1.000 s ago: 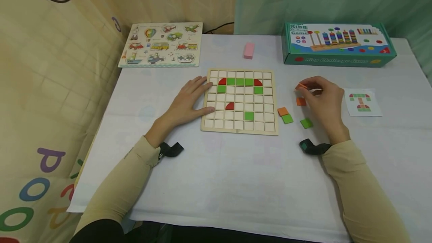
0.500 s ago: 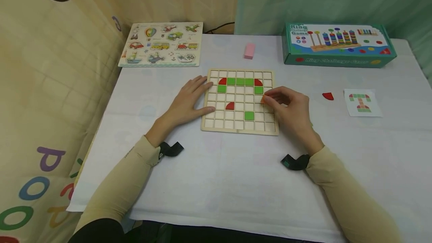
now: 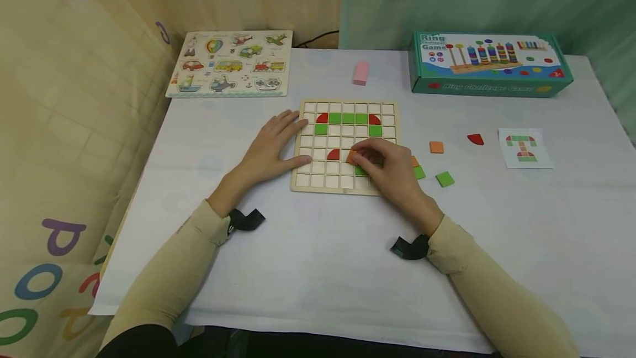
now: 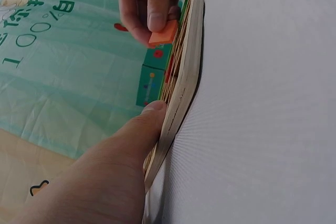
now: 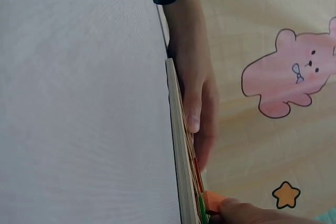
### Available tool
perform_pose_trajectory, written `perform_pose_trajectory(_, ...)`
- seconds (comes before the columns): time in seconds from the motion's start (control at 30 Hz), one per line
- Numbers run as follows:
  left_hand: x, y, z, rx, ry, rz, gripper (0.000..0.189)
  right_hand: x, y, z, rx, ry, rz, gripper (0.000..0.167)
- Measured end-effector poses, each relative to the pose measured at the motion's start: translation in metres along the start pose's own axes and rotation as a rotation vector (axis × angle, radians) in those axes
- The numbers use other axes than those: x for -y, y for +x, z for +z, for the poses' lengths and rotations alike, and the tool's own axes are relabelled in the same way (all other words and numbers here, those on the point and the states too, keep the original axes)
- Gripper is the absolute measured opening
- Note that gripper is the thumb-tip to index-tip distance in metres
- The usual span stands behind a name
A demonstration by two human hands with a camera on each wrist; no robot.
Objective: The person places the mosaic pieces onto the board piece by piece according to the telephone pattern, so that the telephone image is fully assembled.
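My right hand (image 3: 390, 169) pinches an orange square tile (image 4: 164, 34) between thumb and fingers, tilted close over the wooden grid board (image 3: 318, 185). In the head view this tile overlaps the cells to the right of a red quarter-round tile (image 3: 333, 154). My left hand (image 3: 270, 145) rests along the board's left edge, fingers straight and thumb on the frame. Green squares (image 3: 348, 118) form a row near the board's top, with a red quarter-round at either end and a green square below each. Another green tile (image 3: 361, 170) is partly hidden under the right hand.
Right of the board lie an orange square (image 3: 436, 147), a green square (image 3: 444, 179), a red quarter-round (image 3: 475, 139) and a printed pattern card (image 3: 525, 148). Behind are a vehicle puzzle (image 3: 228, 65), a pink block (image 3: 361, 73) and a green game box (image 3: 489, 65).
My right hand has carried the orange tile left from the loose pieces, over the board's right edge, to its lower middle. The left hand stays at the board's edge.
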State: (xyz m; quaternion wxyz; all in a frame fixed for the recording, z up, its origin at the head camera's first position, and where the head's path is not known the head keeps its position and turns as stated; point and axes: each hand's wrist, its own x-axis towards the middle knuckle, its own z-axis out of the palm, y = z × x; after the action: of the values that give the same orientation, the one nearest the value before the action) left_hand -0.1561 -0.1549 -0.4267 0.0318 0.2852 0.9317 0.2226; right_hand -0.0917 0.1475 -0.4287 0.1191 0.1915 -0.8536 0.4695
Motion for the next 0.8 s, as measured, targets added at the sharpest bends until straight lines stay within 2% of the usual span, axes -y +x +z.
perform_pose_trajectory(0.23,-0.0003,-0.0001,0.0013,0.000,-0.004,0.008,0.086,-0.0039,-0.0012,0.0009,0.032,-0.055,-0.035,0.027)
perform_pose_trajectory(0.53,-0.0006,0.0001,0.0004,0.004,0.001,0.006,0.086,-0.0050,-0.0014,0.0035,0.057,-0.098,-0.084,0.026)
perform_pose_trajectory(0.8,0.0000,0.0000,0.0009,0.007,0.005,0.004,0.086,-0.0005,-0.0031,0.0019,0.154,-0.184,-0.165,0.031)
